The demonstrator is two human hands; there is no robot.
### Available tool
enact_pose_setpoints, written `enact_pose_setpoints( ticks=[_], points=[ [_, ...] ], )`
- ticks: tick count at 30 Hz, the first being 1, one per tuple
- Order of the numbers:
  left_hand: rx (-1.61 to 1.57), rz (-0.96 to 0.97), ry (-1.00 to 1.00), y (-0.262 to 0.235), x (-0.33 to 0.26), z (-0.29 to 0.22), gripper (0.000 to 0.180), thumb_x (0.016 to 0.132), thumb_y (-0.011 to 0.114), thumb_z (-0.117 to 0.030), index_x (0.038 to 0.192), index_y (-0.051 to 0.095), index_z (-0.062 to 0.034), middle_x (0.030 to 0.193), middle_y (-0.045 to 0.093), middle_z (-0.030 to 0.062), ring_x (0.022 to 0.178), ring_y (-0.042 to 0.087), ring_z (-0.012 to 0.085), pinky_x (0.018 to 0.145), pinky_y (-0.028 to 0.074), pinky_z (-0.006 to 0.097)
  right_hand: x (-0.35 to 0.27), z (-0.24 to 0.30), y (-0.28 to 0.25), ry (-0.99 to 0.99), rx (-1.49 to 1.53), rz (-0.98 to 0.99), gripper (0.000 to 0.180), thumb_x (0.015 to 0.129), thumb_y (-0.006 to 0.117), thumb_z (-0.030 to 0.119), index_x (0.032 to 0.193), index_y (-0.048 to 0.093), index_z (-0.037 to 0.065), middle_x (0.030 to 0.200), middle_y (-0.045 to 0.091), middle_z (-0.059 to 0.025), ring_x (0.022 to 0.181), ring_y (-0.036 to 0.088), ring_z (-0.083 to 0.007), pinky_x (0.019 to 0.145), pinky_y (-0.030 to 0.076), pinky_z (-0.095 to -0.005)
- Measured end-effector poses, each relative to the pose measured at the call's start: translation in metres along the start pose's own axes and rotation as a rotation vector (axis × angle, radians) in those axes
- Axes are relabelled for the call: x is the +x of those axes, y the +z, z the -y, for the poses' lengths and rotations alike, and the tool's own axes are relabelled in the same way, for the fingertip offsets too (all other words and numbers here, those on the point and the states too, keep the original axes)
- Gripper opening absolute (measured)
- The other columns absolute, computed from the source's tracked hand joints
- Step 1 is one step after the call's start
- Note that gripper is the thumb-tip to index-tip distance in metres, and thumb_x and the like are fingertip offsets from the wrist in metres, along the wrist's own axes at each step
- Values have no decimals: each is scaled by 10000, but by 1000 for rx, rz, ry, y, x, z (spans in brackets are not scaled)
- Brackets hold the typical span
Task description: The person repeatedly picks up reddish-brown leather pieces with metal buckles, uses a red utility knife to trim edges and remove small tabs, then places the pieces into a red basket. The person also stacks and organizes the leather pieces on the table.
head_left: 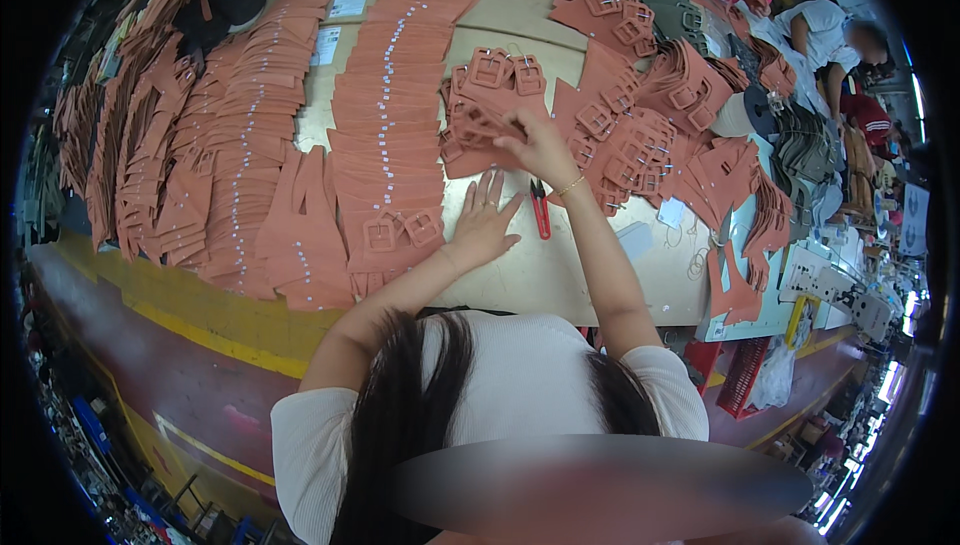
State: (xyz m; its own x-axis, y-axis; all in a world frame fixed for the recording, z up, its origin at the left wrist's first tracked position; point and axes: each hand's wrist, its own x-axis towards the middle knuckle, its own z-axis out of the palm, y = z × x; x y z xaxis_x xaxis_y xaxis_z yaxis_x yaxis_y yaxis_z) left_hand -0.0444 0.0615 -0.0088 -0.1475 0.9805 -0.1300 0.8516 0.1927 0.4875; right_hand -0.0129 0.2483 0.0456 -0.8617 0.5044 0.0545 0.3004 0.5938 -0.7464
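My left hand (485,220) lies flat on the pale tabletop, palm down and fingers spread, holding nothing. Its fingertips are close to a pile of terracotta fabric pieces with square covered buckles (488,68). Over the near part of that pile, my right hand (543,152) is closed, thumb and fingers pinched at a terracotta buckle piece (478,127) blurred by motion. Between my hands rest red-handled thread snips (541,213) with dark blades pointing away from me. Two more buckled pieces (400,230) sit left of my left hand, on the near end of a long fabric stack.
Overlapping rows of terracotta fabric pieces (388,95) with small white tags cover the table's left side. More buckled pieces (635,150) are heaped to the right. A sewing machine (840,285) stands at far right, above a red crate (742,380). Other people work beyond the table.
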Motion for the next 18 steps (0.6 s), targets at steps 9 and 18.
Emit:
enact_pose_setpoints(
  ticks=[9,18],
  points=[
    [-363,-395,-148,-61,35,28,620,817,705,-204,1366,440,-92,1436,349,255,1322,343,431,1093,325,445,62,-47,-12,209,112,-307,467,808,723,241,1200,570,40,988,639,-196,893,633,-362,834,500,-392],
    [58,-417,-56,-118,138,88,935,725,803,-297,1481,272,-154,1418,342,306,1346,324,436,1092,326,458,104,-83,6,151,-44,-335,373,908,564,216,1259,548,90,1245,512,-231,1106,536,-403,971,428,-434]
  ],
)
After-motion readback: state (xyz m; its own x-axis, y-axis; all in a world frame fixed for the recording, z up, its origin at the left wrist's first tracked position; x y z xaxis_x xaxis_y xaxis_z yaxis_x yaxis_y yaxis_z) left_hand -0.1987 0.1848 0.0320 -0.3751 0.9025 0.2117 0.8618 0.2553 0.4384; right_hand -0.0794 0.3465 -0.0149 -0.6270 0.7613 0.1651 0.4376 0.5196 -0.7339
